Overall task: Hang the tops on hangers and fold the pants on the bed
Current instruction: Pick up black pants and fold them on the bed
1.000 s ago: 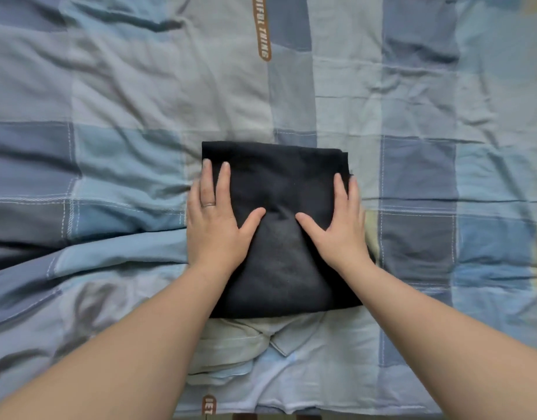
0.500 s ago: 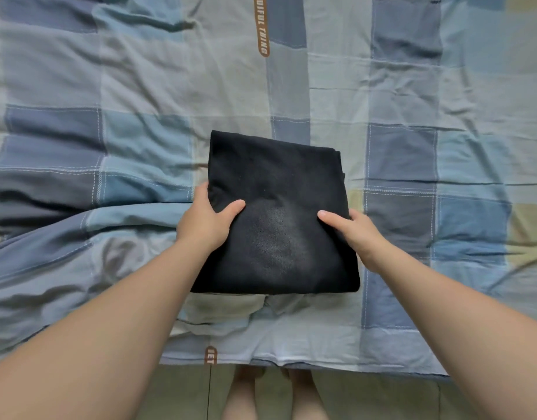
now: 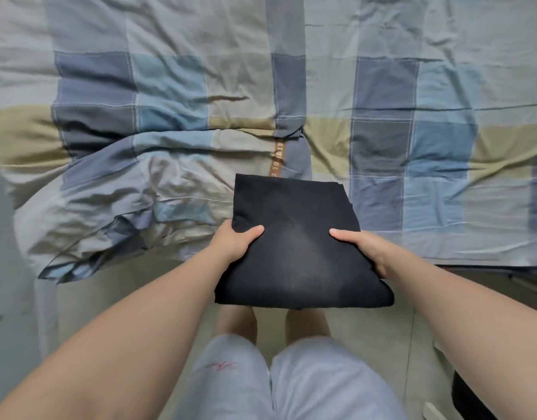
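With the pants (image 3: 294,247) folded, the left hand (image 3: 235,242) and right hand (image 3: 365,250) grip its sides above the bed (image 3: 412,116) edge, and setting it down flat likely comes next.

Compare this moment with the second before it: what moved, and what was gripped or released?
The left hand and right hand went from pressing flat on the folded black pants to gripping their side edges, then lifted them off the plaid bedcover toward the person. The pants stayed folded; the bedcover remains rumpled.
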